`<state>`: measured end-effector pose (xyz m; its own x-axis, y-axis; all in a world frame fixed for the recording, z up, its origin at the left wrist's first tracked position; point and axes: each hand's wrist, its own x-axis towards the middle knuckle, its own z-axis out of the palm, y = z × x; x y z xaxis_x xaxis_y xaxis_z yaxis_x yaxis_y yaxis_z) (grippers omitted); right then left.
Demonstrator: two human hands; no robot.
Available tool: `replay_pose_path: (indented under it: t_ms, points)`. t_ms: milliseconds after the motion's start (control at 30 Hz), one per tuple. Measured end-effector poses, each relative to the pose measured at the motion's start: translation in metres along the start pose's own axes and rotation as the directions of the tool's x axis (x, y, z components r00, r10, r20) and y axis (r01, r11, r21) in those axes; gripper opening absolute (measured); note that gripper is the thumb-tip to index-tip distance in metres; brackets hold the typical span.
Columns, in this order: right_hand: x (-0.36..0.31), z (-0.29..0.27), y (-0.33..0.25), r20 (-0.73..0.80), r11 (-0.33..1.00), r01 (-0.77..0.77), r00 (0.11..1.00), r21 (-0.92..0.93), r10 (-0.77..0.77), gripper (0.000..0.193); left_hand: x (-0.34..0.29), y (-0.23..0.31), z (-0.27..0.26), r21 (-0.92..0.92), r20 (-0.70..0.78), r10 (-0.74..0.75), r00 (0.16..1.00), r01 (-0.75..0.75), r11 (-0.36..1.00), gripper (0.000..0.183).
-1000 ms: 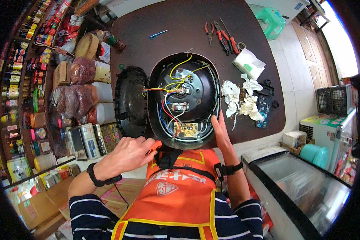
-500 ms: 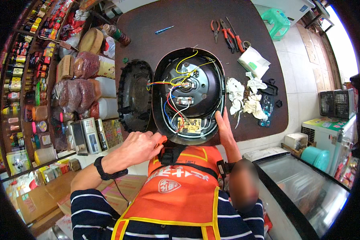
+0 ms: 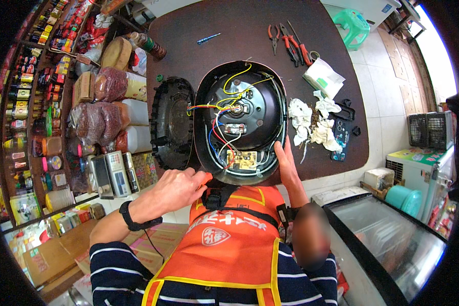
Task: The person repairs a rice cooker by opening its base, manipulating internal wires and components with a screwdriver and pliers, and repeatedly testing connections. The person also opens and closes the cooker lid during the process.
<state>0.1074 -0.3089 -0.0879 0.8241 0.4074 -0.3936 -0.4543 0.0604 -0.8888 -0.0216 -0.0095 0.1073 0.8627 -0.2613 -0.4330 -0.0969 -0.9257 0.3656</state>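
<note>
nearby, pliers (image 3: 290, 38) and crumpled tissues (image 3: 313, 120) beside opened cooker (image 3: 239, 120)

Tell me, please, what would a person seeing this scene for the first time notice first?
The opened round black appliance in the middle of the dark table, its coloured wires and circuit board bare. The right hand rests on its rim; the left hand grips an orange-handled tool at its near edge. Crumpled white tissues lie to the right.

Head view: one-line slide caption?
Right hand steadies opened black round cooker base; left hand grips orange-handled tool.
</note>
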Motion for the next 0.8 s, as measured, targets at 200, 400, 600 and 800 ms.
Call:
replay_pose_path:
  t_ms: [200,400,600,800]
  points:
    - [-0.0006,0.0007,-0.0018,0.007,1.0,0.0,1.0,0.011,0.0,0.101,-0.0042,0.0011,0.0052,0.023,-0.015,0.005,1.0,-0.005,1.0,0.03]
    - [-0.0018,0.0013,-0.0043,-0.003,1.0,-0.01,1.0,0.007,0.01,0.098,-0.0054,0.0005,0.0069,0.025,-0.022,0.01,1.0,-0.01,1.0,0.03]
    - [-0.0017,0.0028,-0.0053,-0.005,1.0,0.004,1.0,0.023,-0.004,0.098,-0.0057,0.0012,0.0045,0.015,0.0,-0.002,1.0,0.002,1.0,0.03]
    - [-0.0015,0.0027,-0.0056,-0.007,1.0,0.006,1.0,0.002,-0.006,0.099,-0.0056,0.0082,0.0014,0.047,0.055,0.047,0.997,-0.049,0.998,0.031]
